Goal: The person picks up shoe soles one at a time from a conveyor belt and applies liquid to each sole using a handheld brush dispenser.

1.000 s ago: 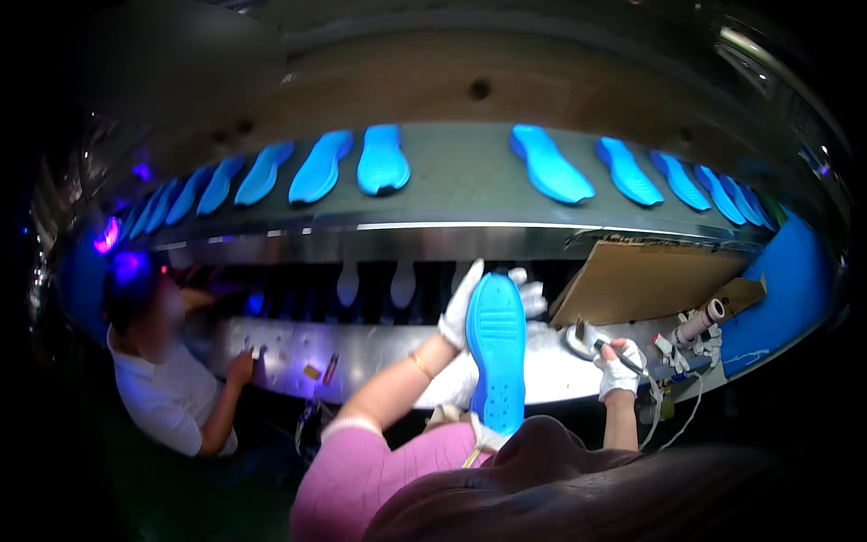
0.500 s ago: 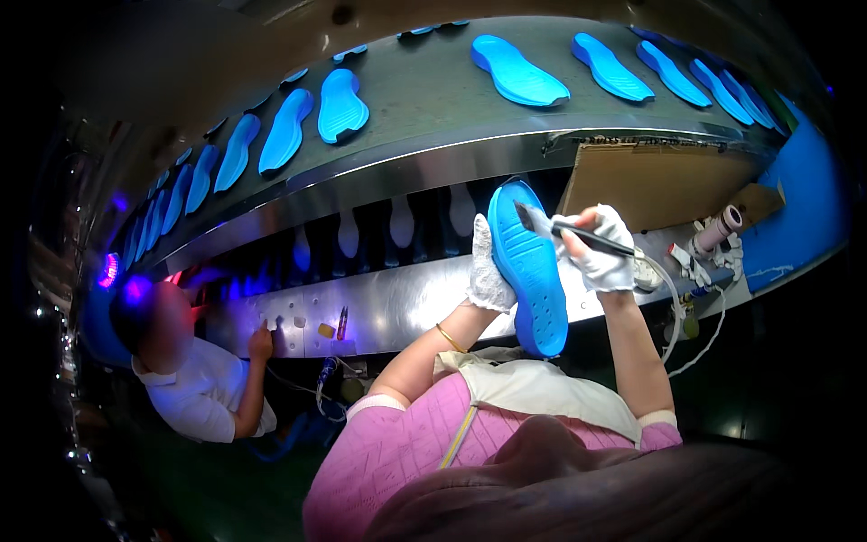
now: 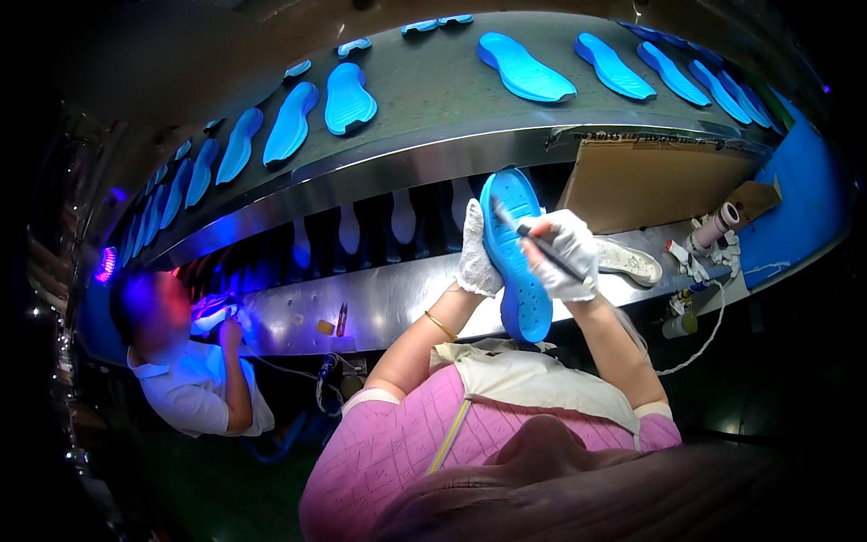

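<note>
My left hand, in a white glove with a gold bangle below it, is closed on the left edge of a blue shoe sole. The sole is tilted lengthwise in front of me, its ridged inner face toward me and small holes near its lower end. In my right hand, gloved with some fingertips bare, is a black-handled brush. Its blurred tip lies over the upper part of the sole; whether it touches, I cannot tell.
A conveyor belt carries several blue soles. Below it runs a metal ledge with a yellow block. A cardboard sheet, a white shoe and a pinkish cylinder are at right. A co-worker sits at left.
My right hand and the brush have swung left over the sole, which has shifted slightly up and left. Soles on the belt's left side have crept right. The co-worker's hand now holds a brightly lit object.
</note>
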Demonstrator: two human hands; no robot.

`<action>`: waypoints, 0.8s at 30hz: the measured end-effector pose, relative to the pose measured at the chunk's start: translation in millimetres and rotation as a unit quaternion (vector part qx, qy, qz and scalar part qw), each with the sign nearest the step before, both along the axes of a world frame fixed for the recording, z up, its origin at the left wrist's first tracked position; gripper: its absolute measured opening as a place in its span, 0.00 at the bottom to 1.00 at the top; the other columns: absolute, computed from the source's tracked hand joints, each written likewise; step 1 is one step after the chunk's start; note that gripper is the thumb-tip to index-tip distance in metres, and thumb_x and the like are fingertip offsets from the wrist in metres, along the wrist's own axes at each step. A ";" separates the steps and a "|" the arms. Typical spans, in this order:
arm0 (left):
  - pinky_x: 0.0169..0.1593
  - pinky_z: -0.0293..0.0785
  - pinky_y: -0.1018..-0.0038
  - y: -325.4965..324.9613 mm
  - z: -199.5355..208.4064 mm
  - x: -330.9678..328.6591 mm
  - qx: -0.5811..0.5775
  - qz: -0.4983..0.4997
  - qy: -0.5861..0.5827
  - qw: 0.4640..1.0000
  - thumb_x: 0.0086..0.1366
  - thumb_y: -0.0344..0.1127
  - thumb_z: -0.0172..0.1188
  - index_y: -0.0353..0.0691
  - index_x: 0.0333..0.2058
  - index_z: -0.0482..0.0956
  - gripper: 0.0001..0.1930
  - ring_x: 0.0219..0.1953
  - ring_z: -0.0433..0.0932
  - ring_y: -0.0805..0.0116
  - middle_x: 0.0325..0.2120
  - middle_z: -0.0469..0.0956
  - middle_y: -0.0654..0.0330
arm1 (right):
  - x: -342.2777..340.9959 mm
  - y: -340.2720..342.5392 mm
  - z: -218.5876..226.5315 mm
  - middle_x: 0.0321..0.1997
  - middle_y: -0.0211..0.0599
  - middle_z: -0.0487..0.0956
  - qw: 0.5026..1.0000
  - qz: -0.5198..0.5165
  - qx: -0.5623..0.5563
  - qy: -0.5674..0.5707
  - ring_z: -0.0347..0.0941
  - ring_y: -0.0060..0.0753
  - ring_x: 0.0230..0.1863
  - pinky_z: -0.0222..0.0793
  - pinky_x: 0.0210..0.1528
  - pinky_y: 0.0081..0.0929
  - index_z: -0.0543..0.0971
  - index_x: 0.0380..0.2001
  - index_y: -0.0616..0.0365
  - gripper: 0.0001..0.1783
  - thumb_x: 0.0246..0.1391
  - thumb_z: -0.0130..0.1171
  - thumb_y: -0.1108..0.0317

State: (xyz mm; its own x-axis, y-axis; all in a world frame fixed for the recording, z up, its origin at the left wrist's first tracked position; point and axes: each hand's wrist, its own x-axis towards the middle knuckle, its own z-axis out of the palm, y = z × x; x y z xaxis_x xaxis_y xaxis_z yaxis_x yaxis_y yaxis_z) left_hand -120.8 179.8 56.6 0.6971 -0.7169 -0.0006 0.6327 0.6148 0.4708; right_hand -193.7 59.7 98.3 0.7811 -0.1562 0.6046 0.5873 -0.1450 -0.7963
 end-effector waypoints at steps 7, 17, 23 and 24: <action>0.56 0.67 0.57 14.1 23.5 -0.9 0.007 -0.023 -0.010 1.000 0.56 0.73 0.42 0.34 0.58 0.60 0.46 0.51 0.71 0.47 0.51 0.68 0.41 | -11.8 -1.9 -12.2 0.29 0.33 0.77 0.998 -0.043 -0.038 0.009 0.73 0.18 0.27 0.69 0.32 0.15 0.74 0.32 0.61 0.09 0.45 0.60 0.82; 0.54 0.69 0.67 32.9 -15.5 -44.5 0.186 -0.025 -0.107 0.976 0.58 0.72 0.36 0.39 0.58 0.60 0.43 0.49 0.71 0.63 0.49 0.70 0.53 | -51.0 -21.5 -36.6 0.33 0.36 0.79 0.993 0.014 0.063 0.097 0.74 0.20 0.31 0.69 0.36 0.17 0.75 0.32 0.61 0.06 0.49 0.60 0.79; 0.54 0.70 0.63 26.4 -23.6 -30.7 0.180 -0.062 -0.011 0.982 0.54 0.76 0.34 0.41 0.59 0.58 0.48 0.50 0.71 0.59 0.52 0.68 0.52 | -47.8 -20.0 -31.0 0.34 0.38 0.79 0.958 0.131 0.142 0.210 0.75 0.22 0.32 0.71 0.38 0.20 0.76 0.33 0.62 0.05 0.51 0.59 0.76; 0.54 0.70 0.61 24.6 -22.1 -28.1 0.174 -0.038 -0.019 0.984 0.51 0.79 0.34 0.40 0.59 0.58 0.50 0.51 0.71 0.57 0.52 0.68 0.51 | -43.4 -21.3 -32.8 0.34 0.38 0.79 0.974 0.093 0.109 0.175 0.75 0.21 0.32 0.71 0.38 0.20 0.76 0.33 0.62 0.05 0.51 0.59 0.77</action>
